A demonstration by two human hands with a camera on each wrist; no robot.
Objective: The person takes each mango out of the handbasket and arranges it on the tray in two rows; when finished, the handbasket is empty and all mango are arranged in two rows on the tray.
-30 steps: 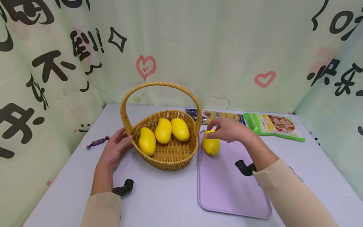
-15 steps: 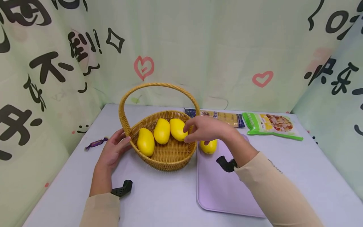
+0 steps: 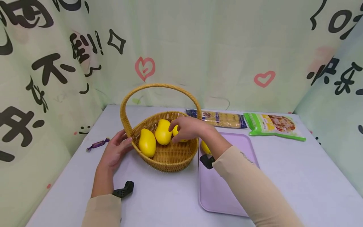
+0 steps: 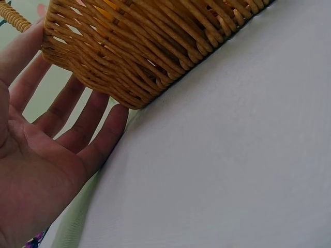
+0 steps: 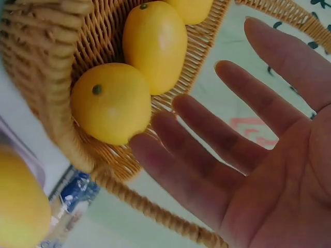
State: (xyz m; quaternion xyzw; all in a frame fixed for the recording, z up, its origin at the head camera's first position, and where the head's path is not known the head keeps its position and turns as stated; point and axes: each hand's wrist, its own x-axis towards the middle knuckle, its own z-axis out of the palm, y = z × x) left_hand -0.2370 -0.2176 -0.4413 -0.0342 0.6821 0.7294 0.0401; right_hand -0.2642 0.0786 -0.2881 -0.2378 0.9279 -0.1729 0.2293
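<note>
A wicker basket with a tall arched handle stands on the table, holding three yellow mangoes: one at left, one in the middle, and one at right, partly covered by my right hand. That hand hovers over the basket's right side, fingers spread and holding nothing; in the right wrist view its fingertips are close to the nearest mango. My left hand touches the basket's left side with extended fingers, thumb near the rim. Another mango lies on the purple tray, partly hidden by my right forearm.
Behind the tray lies a long packet of pasta, with a green food bag to its right. A purple wrapped candy is left of my left hand. A printed curtain closes off the table's back and sides.
My right hand has moved left from above the mango on the tray to above the mangoes in the basket. The left hand stays at the basket's side; the mangoes have not moved.
</note>
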